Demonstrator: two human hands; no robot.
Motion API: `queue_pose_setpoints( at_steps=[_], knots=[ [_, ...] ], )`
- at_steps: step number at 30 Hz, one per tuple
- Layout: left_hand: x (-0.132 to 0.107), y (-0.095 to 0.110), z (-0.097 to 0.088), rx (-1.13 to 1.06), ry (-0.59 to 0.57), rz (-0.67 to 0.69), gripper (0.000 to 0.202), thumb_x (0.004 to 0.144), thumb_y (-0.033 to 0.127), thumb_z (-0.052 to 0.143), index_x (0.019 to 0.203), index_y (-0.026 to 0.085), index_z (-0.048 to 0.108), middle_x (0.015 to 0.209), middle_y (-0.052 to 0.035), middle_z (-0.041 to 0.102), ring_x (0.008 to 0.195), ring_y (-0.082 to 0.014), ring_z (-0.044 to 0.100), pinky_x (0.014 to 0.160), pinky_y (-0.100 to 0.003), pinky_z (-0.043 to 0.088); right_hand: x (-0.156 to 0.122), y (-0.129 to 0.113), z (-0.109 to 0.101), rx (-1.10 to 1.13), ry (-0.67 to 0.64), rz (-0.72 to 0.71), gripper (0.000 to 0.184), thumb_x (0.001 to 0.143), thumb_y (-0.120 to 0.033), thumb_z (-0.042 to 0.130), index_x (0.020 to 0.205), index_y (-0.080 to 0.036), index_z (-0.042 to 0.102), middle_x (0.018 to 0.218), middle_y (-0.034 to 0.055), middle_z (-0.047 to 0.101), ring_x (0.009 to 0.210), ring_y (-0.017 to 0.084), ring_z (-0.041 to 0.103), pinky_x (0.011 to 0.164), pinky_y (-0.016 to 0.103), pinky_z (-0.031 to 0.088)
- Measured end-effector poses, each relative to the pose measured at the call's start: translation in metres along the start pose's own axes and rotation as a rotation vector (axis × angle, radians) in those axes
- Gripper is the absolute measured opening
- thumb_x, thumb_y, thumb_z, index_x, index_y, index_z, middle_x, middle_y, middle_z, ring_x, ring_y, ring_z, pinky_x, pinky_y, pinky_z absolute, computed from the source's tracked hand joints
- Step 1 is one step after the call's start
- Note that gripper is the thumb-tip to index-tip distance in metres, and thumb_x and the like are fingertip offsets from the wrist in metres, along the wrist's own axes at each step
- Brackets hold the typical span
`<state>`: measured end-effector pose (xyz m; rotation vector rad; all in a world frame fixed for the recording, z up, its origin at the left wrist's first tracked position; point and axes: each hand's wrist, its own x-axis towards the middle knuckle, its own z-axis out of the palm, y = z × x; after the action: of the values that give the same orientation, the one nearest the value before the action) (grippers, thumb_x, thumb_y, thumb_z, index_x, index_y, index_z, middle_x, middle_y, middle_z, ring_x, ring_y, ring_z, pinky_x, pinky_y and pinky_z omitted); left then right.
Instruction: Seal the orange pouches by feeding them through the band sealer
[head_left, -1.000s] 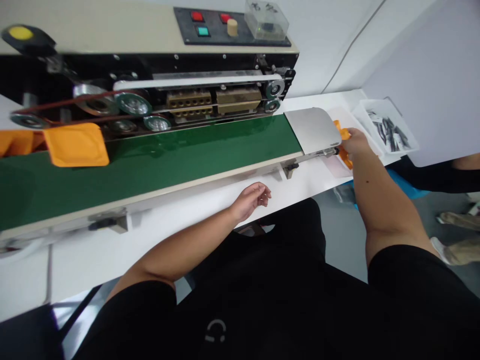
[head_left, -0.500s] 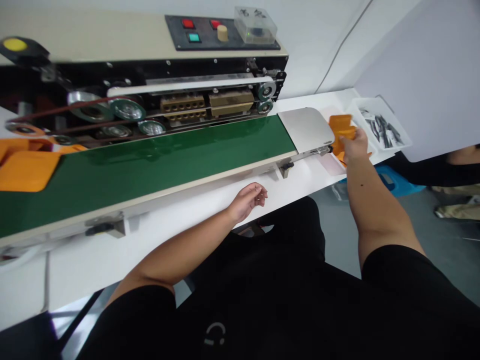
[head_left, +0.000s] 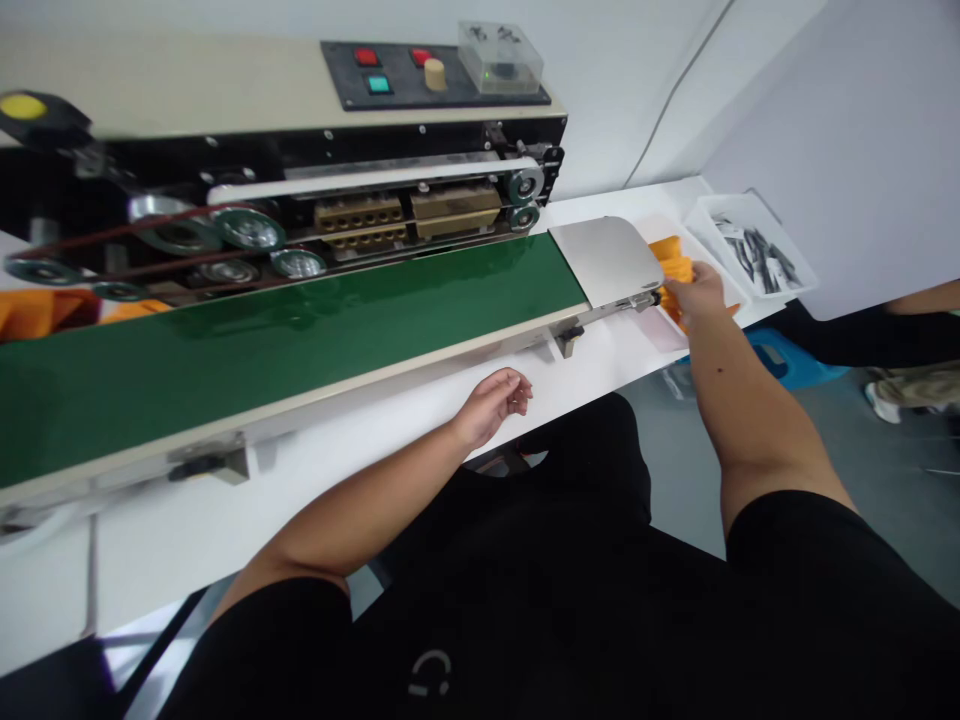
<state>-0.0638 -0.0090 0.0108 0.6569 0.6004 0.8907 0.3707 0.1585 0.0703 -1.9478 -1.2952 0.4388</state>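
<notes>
At the right end of the sealing machine, my right hand point(head_left: 703, 290) is closed on an orange pouch point(head_left: 673, 262), its fingers partly hidden behind it. The pouch is beside the rounded metal end plate point(head_left: 609, 260) of the green conveyor belt point(head_left: 337, 330). Under that hand is a shallow pale tray point(head_left: 664, 330) with more orange in it. My left hand point(head_left: 491, 405) hovers by the front edge of the white table point(head_left: 420, 400), fingers loosely curled and somewhat apart, with nothing visible in them. Other orange pouches point(head_left: 45, 312) lie at the far left, behind the belt's rollers.
A white bin point(head_left: 806, 275) of small dark and silvery packets stands beyond the right hand. Belts, pulleys point(head_left: 251, 228) and a button panel point(head_left: 405, 85) line the machine's front and top. Below the table on the right are a blue stool point(head_left: 802, 360) and part of another person.
The flat orange pouch at the belt's left end has gone from view. My right hand has shifted slightly left, and the pouch in it looks more bunched. My left hand stays nearly still.
</notes>
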Motion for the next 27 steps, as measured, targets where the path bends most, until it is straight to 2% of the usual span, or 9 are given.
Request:
queue_pose_setpoints(
  at_steps=[2,4,6,8,12,15,18,23,27],
  knots=[
    [0.0,0.0,0.0,0.005,0.002,-0.003,0.044,0.09,0.057,0.087,0.097,0.017,0.07,0.092,-0.0051,0.073,0.074,-0.0134,0.065,0.071,-0.028,0.054,0.001,-0.003,-0.001,0.16,0.133,0.085,0.016,0.094,-0.019,0.056,0.107,-0.026,0.05,0.126,0.0178,0.074,0.098,0.018,0.074,0.085,0.037,0.063],
    [0.0,0.0,0.001,0.007,0.002,-0.004,0.044,0.09,0.057,0.087,0.097,0.017,0.071,0.092,-0.0051,0.073,0.074,-0.0133,0.065,0.071,-0.028,0.054,-0.002,-0.012,-0.006,0.441,0.274,0.124,0.02,0.093,-0.015,0.053,0.107,-0.029,0.048,0.134,0.0156,0.073,0.104,0.018,0.076,0.093,0.04,0.064],
    [0.0,-0.001,0.0,0.007,0.0,-0.003,0.045,0.09,0.058,0.087,0.097,0.017,0.071,0.092,-0.0052,0.073,0.075,-0.0134,0.065,0.072,-0.028,0.054,-0.016,-0.028,-0.012,0.798,0.401,0.06,0.025,0.09,-0.012,0.056,0.106,-0.031,0.051,0.133,0.0106,0.075,0.107,0.019,0.077,0.103,0.045,0.063],
    [0.0,-0.002,0.0,0.008,-0.008,0.0,0.046,0.09,0.059,0.088,0.098,0.017,0.071,0.093,-0.0055,0.073,0.075,-0.0135,0.065,0.072,-0.028,0.055,-0.045,-0.051,-0.016,1.07,0.435,-0.079,0.025,0.09,-0.013,0.061,0.107,-0.031,0.057,0.131,0.0066,0.075,0.11,0.02,0.079,0.111,0.048,0.06],
    [-0.003,-0.002,0.0,0.01,-0.047,0.003,0.048,0.087,0.058,0.092,0.105,0.017,0.074,0.108,-0.009,0.075,0.088,-0.0165,0.069,0.078,-0.029,0.058,-0.146,-0.104,0.005,1.178,0.138,-0.19,0.031,0.086,-0.026,0.083,0.112,-0.033,0.067,0.131,0.0021,0.075,0.125,0.025,0.077,0.117,0.051,0.058],
    [-0.007,0.0,0.004,-0.076,-0.102,-0.035,0.055,0.085,0.057,0.094,0.123,0.024,0.074,0.137,-0.0127,0.071,0.119,-0.0258,0.07,0.091,-0.038,0.063,-0.225,-0.129,0.046,1.095,-0.012,-0.11,0.038,0.082,-0.033,0.09,0.112,-0.034,0.066,0.121,-0.0004,0.076,0.119,0.024,0.077,0.113,0.05,0.062],
    [-0.011,0.0,0.011,-0.229,-0.127,-0.035,0.071,0.078,0.065,0.097,0.135,0.032,0.071,0.155,-0.0105,0.064,0.142,-0.0317,0.063,0.111,-0.05,0.059,-0.278,-0.133,0.088,1.012,-0.067,-0.024,0.042,0.079,-0.035,0.095,0.108,-0.03,0.065,0.106,-0.0009,0.075,0.101,0.02,0.076,0.103,0.042,0.066],
    [-0.015,0.004,0.019,-0.249,-0.033,0.071,0.099,0.063,0.082,0.098,0.14,0.03,0.067,0.159,-0.0135,0.063,0.15,-0.0368,0.059,0.12,-0.05,0.052,-0.306,-0.112,0.126,0.869,-0.231,0.071,0.043,0.082,-0.042,0.093,0.111,-0.027,0.066,0.108,0.0025,0.076,0.101,0.021,0.074,0.097,0.037,0.066],
    [-0.016,0.004,0.021,-0.226,-0.014,0.112,0.095,0.068,0.068,0.103,0.144,0.028,0.064,0.152,-0.0134,0.068,0.147,-0.0349,0.063,0.121,-0.048,0.052,-0.306,-0.097,0.135,0.829,-0.269,0.063,0.051,0.082,-0.046,0.091,0.122,-0.027,0.065,0.118,0.0047,0.076,0.111,0.025,0.075,0.106,0.043,0.065]
  ],
)
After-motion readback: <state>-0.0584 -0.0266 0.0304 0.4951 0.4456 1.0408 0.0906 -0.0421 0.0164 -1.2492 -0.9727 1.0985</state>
